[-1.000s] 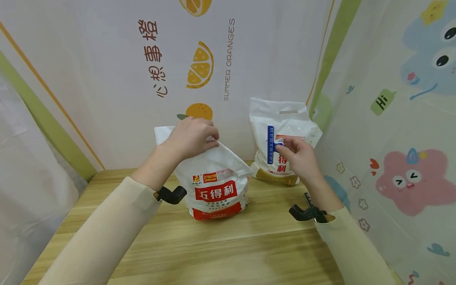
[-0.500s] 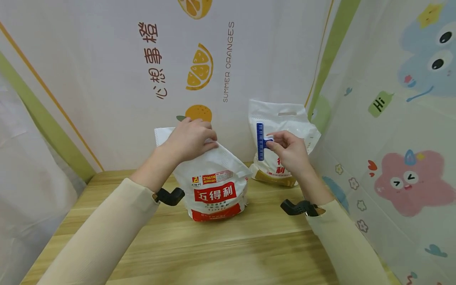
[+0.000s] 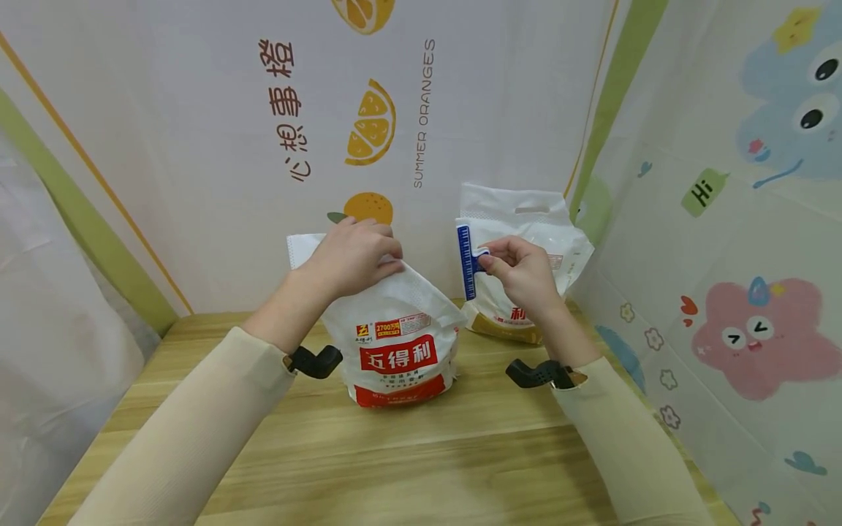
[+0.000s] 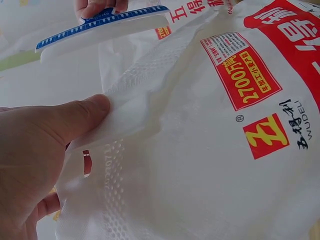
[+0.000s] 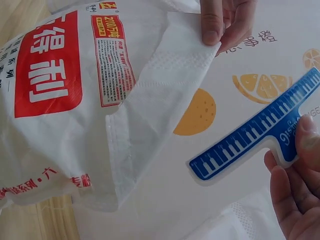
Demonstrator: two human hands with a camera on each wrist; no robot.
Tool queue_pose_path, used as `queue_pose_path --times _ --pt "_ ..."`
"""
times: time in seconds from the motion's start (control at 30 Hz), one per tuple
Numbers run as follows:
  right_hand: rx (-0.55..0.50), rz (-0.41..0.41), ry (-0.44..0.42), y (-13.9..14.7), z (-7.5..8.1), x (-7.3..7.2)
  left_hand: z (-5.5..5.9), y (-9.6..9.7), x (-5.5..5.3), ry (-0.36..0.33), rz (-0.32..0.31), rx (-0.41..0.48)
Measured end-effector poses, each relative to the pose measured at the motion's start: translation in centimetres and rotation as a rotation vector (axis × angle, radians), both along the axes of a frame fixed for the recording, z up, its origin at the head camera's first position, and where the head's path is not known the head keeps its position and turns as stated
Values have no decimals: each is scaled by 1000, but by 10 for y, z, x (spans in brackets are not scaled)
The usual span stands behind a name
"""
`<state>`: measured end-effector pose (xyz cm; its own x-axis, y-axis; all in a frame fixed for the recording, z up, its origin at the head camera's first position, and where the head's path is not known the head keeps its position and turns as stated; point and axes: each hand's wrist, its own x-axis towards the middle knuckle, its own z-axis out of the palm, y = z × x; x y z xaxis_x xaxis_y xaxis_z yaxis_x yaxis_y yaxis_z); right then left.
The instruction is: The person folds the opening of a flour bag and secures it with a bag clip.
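Note:
A white flour bag (image 3: 395,329) with red print stands on the table, its top folded over. My left hand (image 3: 355,252) pinches that folded top, the thumb (image 4: 82,112) pressing on the near side in the left wrist view. My right hand (image 3: 526,274) holds a blue and white clip (image 3: 468,263) with a piano-key pattern by its handle. In the right wrist view the clip (image 5: 255,132) is apart from the bag (image 5: 125,65), its long edge slanting toward the bag's top. The clip's mouth appears closed.
Behind the right hand a second white flour bag (image 3: 513,201) stands upright, with a handle slot near its top. The wooden table (image 3: 395,467) meets a printed cloth at the back (image 3: 526,95) and another at the right (image 3: 658,292).
My right hand has moved left with the clip, bringing it closer to the front bag's top and tilting it slightly. The left hand keeps its grip in the same place.

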<state>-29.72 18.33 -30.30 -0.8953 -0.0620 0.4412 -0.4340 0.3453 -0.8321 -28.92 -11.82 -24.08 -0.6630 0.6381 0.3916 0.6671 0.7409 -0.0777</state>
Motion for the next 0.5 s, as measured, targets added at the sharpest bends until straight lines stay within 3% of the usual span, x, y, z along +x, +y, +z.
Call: queue_pose_path --times 0.5 --pt "-71 118 -77 -24 -12 -10 1 -2 1 -11 1 6"
